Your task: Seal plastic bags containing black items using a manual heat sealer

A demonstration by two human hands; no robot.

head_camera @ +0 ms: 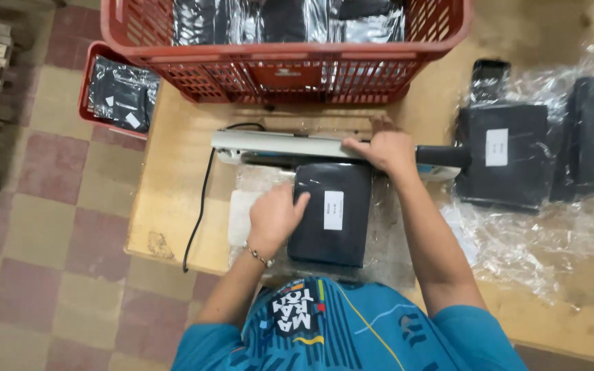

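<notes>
While I am watching from the head camera, the left hand [274, 216] is lying flat, its grip spread wide and holding nothing, on the left edge of a black packet [331, 213] in clear plastic with a white label. That packet is lying on the wooden counter [173, 172] just below the heat sealer [290, 145], whose long arm the right hand [384, 150] is pressing down, grip wrapped over it. A red crate [290, 65] of similar packets is standing beyond the sealer, and more bagged black packets [503, 154] are resting to the right.

Red crate [290, 69] cut off above; white label [333, 210] print perhaps too small.
</notes>
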